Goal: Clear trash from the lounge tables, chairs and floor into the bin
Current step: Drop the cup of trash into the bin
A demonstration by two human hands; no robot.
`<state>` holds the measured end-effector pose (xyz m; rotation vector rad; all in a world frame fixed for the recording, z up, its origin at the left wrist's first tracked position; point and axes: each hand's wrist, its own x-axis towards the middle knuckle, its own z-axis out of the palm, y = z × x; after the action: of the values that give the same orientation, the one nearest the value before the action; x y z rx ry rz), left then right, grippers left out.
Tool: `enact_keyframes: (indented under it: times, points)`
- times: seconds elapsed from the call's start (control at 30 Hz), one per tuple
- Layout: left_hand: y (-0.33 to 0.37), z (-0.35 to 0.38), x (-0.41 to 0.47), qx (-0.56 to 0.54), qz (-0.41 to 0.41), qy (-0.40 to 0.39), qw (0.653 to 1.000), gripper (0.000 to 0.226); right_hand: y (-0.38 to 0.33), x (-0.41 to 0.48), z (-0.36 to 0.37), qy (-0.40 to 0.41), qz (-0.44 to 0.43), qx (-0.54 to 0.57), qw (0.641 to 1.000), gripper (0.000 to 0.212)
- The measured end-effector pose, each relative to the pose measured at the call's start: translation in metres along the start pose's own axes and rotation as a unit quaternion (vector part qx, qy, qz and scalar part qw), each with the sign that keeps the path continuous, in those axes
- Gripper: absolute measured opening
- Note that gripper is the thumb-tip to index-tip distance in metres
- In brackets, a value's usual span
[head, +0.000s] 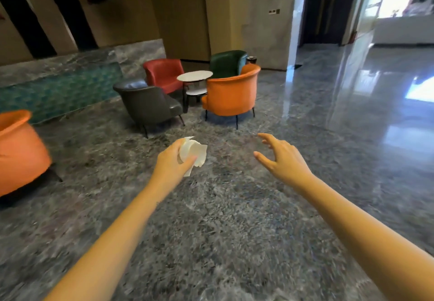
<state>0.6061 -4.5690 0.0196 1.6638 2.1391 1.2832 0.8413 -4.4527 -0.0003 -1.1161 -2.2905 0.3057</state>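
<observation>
Clutching crumpled white paper [194, 152] in the left hand [171, 161], ahead at 11 o'clock, above the grey stone floor [223, 218]. Holding the right hand [283, 158] out at 1 o'clock, fingers spread, grasping nothing. Facing, farther off at 12 o'clock, a round white table [195, 75] ringed by a red chair [164, 73], green chair [225, 62], orange chair [231, 94] and dark chair [148, 101].

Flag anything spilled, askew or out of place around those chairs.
Nothing stands out. The four chairs stand upright around the round table, and no spill shows on the floor. The only trash visible is the crumpled white paper in the left hand.
</observation>
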Motion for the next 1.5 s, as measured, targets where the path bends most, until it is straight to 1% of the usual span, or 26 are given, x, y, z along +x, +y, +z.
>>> enact_keyframes:
  times: [0.17,0.27,0.43,0.5,0.57,0.63,0.73,0.83,0.9,1.1,1.23,1.37,1.5]
  points:
    - [0.027,0.123,0.152,-0.030,0.025,-0.021,0.999,0.044,0.148,0.101,-0.025,0.025,0.054,-0.034,0.998,0.058]
    - [0.051,0.188,0.244,-0.033,0.056,-0.044,0.997,0.042,0.230,0.165,-0.049,0.039,0.089,-0.048,0.994,0.059]
    - [0.072,0.273,0.376,-0.011,0.091,-0.070,0.993,0.039,0.336,0.266,-0.072,0.037,0.128,-0.062,0.989,0.058]
    - [0.069,0.315,0.430,-0.001,0.103,-0.085,0.991,0.040,0.385,0.311,-0.070,0.039,0.136,-0.067,0.988,0.058]
    - [0.061,0.344,0.464,0.015,0.113,-0.097,0.989,0.041,0.419,0.338,-0.064,0.031,0.140,-0.079,0.986,0.058]
    - [0.047,0.392,0.516,0.023,0.115,-0.107,0.987,0.042,0.475,0.381,-0.052,0.027,0.144,-0.091,0.985,0.058]
    - [0.036,0.459,0.600,0.009,0.106,-0.111,0.988,0.041,0.552,0.457,-0.037,0.009,0.146,-0.107,0.983,0.059]
    - [0.043,0.518,0.695,-0.018,0.088,-0.105,0.990,0.040,0.617,0.541,-0.037,-0.015,0.164,-0.106,0.981,0.060]
    - [0.054,0.554,0.759,-0.022,0.098,-0.111,0.989,0.040,0.655,0.594,-0.039,-0.030,0.166,-0.117,0.979,0.062]
    - [0.083,0.665,0.940,-0.016,0.139,-0.130,0.982,0.038,0.781,0.737,-0.050,-0.017,0.202,-0.140,0.969,0.062]
    - [0.072,0.750,1.057,-0.017,0.154,-0.128,0.980,0.036,0.877,0.829,-0.024,-0.008,0.219,-0.127,0.968,0.062]
    - [0.059,0.834,1.192,-0.031,0.157,-0.123,0.979,0.036,0.974,0.951,0.008,0.004,0.212,-0.125,0.969,0.064]
    - [0.059,0.884,1.325,-0.047,0.139,-0.110,0.983,0.038,1.049,1.102,0.019,-0.012,0.192,-0.113,0.975,0.065]
